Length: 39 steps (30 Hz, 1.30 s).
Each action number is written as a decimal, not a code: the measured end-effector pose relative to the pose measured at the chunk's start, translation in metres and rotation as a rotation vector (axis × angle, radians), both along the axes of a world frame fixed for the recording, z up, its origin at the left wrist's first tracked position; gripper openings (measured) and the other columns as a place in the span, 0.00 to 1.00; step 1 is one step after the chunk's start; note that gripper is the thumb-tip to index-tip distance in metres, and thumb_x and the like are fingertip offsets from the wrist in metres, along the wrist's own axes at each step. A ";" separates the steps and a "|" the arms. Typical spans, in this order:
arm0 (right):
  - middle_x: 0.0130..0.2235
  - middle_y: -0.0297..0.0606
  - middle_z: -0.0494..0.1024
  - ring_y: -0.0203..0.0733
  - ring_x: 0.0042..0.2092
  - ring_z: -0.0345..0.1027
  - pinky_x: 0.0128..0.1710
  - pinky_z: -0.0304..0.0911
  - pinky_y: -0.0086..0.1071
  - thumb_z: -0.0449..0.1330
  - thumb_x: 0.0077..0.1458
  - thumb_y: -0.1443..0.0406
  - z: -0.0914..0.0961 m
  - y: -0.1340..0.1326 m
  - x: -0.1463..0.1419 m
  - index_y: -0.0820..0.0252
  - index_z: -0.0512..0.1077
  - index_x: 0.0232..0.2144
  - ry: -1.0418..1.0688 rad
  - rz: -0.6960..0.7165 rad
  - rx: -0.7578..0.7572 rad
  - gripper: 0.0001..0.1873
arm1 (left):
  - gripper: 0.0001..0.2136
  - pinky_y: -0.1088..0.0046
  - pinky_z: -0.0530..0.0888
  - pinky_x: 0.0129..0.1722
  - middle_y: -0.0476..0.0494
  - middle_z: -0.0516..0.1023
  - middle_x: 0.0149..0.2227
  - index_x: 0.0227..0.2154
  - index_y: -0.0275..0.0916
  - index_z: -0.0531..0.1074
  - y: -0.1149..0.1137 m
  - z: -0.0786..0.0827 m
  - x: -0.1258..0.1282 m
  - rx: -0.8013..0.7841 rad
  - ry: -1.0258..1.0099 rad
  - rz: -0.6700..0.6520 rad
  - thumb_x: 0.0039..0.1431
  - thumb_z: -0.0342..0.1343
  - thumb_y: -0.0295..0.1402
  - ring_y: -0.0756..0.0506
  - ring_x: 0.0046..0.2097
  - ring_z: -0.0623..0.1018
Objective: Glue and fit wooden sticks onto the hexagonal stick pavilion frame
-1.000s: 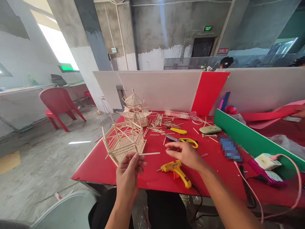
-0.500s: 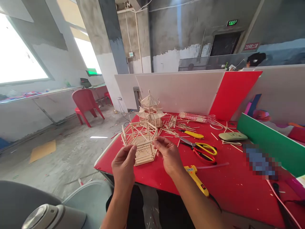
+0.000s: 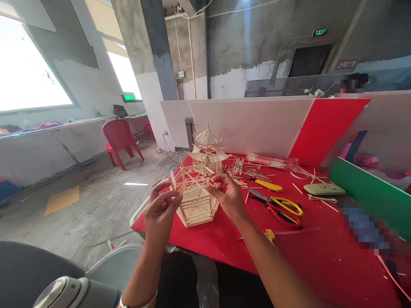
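Observation:
A thin wooden stick (image 3: 193,191) spans the gap between my hands, over the near side of a low stick-built frame. My left hand (image 3: 162,209) pinches its left end beside the frame's left posts. At the other end, the fingers of my right hand (image 3: 227,196) close on the stick near the frame's right posts. The hexagonal frame (image 3: 199,217) has a slatted floor, uprights and rails and rests on the red tabletop. Behind it stands a tiered pagoda model (image 3: 208,147) of the same sticks. Whether the held stick touches the frame, I cannot tell.
Right of the frame lie loose sticks (image 3: 237,166), a yellow utility knife (image 3: 268,185), scissors (image 3: 282,207) and a partly hidden yellow glue gun (image 3: 269,235). A green case (image 3: 324,189) is farther right. White panels (image 3: 250,128) border the table's back; a bin (image 3: 115,265) stands lower left.
Both hands have risen slightly with the stick, and my left hand has turned, its fingers now spread by the left posts. The view has shifted a little; my right forearm now covers most of the glue gun.

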State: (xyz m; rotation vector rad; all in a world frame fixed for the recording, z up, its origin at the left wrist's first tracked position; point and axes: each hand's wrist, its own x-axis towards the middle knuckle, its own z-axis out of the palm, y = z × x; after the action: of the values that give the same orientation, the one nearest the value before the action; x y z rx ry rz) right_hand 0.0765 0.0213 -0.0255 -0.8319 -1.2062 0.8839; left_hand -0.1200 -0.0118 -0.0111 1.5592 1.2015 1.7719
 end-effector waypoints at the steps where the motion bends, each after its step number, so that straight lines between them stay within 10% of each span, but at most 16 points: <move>1: 0.48 0.37 0.79 0.42 0.46 0.71 0.44 0.65 0.36 0.71 0.47 0.59 0.000 0.004 0.001 0.52 0.72 0.40 0.033 0.034 -0.001 0.18 | 0.03 0.75 0.71 0.31 0.41 0.74 0.41 0.28 0.43 0.81 0.002 -0.002 0.000 0.016 -0.011 0.017 0.54 0.66 0.34 0.38 0.56 0.70; 6: 0.41 0.33 0.81 0.40 0.44 0.73 0.49 0.64 0.39 0.72 0.47 0.62 0.007 0.014 -0.001 0.49 0.66 0.53 0.107 0.243 -0.016 0.32 | 0.03 0.74 0.71 0.32 0.43 0.73 0.31 0.27 0.44 0.80 0.011 -0.004 0.000 0.084 0.023 0.072 0.55 0.66 0.33 0.39 0.54 0.72; 17: 0.33 0.29 0.78 0.38 0.38 0.72 0.46 0.66 0.36 0.74 0.42 0.61 0.010 0.023 -0.004 0.50 0.71 0.52 0.166 0.298 -0.065 0.33 | 0.06 0.76 0.66 0.23 0.42 0.74 0.48 0.31 0.40 0.79 0.015 0.000 0.003 0.052 0.092 0.090 0.55 0.65 0.36 0.56 0.25 0.64; 39: 0.34 0.30 0.77 0.38 0.39 0.71 0.43 0.65 0.36 0.72 0.46 0.62 0.003 0.023 -0.006 0.49 0.71 0.53 0.148 0.260 -0.042 0.31 | 0.20 0.77 0.63 0.22 0.46 0.70 0.44 0.48 0.46 0.75 0.024 0.008 -0.024 -0.030 0.301 0.015 0.51 0.68 0.36 0.56 0.25 0.62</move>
State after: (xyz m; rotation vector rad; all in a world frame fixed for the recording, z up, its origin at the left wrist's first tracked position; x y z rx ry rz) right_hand 0.0702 0.0446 -0.0220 -0.6394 -1.1848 1.1647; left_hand -0.1438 0.0124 -0.0035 1.8512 1.3721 1.5583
